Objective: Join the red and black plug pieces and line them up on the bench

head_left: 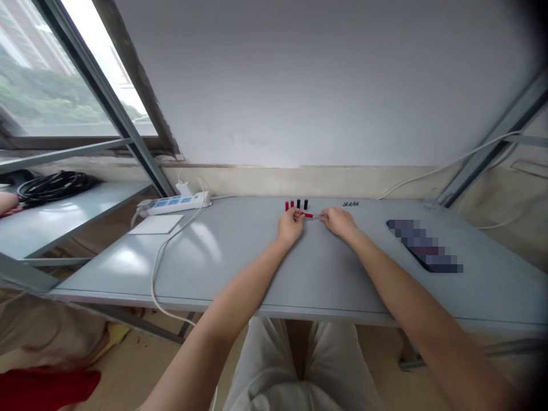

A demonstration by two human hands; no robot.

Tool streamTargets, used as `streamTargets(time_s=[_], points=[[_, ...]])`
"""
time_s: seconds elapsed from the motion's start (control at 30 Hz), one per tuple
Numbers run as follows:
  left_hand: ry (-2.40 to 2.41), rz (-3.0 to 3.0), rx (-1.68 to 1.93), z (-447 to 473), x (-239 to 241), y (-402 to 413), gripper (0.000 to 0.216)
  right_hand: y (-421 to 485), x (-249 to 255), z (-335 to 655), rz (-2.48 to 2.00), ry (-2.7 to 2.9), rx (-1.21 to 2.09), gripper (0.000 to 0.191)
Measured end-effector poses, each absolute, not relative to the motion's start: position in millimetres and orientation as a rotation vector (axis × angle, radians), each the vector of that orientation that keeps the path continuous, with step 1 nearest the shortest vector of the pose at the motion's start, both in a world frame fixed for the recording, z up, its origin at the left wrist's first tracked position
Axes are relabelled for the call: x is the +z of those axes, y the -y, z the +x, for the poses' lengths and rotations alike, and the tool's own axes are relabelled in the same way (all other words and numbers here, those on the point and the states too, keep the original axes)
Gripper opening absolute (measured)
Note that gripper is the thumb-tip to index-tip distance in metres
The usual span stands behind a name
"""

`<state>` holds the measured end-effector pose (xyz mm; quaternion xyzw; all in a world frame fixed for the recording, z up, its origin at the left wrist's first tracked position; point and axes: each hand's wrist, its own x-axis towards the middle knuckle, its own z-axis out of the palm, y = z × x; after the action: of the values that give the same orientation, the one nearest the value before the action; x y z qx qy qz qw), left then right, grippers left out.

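Observation:
My left hand (291,222) is closed on a small red cylindrical piece (307,215), whose end points right, towards the other hand. My right hand (339,220) pinches a thin greyish piece (317,216) that reaches to the red piece's right end; whether the two are joined I cannot tell. Just beyond my left hand stand two red cylinders (289,205) and two black cylinders (302,204), all upright. Several small metal parts (350,204) lie in a row behind my right hand.
A pixelated dark flat object (423,246) lies on the grey table (240,257) at right. On the left are a white power strip (175,203), a white flat pad (156,224) and a cable (159,257) hanging over the edge. Another person's hand (7,202) is beside coiled black cable (60,187).

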<state>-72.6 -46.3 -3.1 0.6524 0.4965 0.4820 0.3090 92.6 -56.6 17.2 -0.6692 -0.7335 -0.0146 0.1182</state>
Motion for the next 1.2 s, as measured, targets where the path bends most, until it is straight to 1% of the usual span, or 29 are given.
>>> streamTargets(time_s=[0.13,0.33,0.6,0.77,0.9,1.07,1.13,1.2], points=[[-1.300,1.616,1.318,-71,-2,46,0.008,56,16,94,-1.975,2.148,-0.041,0.025],[-1.238,1.605,1.246,-71,0,49,0.009,54,10,94,-1.887,2.184,-0.084,0.028],[-1.192,1.623,1.169,-70,2,52,0.008,57,14,93,-1.958,2.100,-0.019,0.025],[-1.185,1.663,1.162,-69,-5,47,0.007,55,12,86,-1.761,2.205,-0.007,0.023],[-1.213,1.679,1.148,-69,-10,43,0.010,57,11,81,-1.639,2.205,-0.028,0.026],[-1.330,1.785,1.134,-72,-10,44,0.024,52,9,87,-1.707,2.116,-0.066,0.013],[-1.376,1.885,1.107,-74,-9,46,0.021,46,8,89,-1.755,2.009,0.002,0.009],[-1.383,2.008,1.039,-76,-7,49,0.015,38,7,90,-1.797,1.887,0.145,0.009]])
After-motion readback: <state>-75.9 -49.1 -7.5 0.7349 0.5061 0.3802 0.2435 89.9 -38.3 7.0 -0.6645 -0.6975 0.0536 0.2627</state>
